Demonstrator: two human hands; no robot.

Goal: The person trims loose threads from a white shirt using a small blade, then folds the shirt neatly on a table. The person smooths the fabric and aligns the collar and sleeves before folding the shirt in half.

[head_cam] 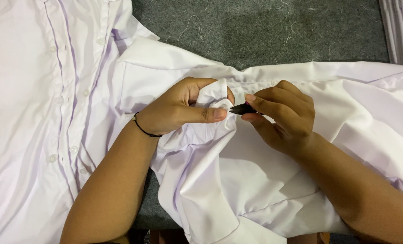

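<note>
Now | left hand pinches white shirt | right hand grips, seemingly, black snips

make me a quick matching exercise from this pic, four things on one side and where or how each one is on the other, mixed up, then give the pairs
Things:
1. left hand
2. right hand
3. buttoned shirt
4. grey cloth surface

States or places:
a. strewn with loose thread bits, along the top
b. pinching a bunched fold of white fabric
c. lying flat at the far left, a row of buttons down it
d. gripping a small dark thread snip

Pairs: 1-b, 2-d, 3-c, 4-a
</note>
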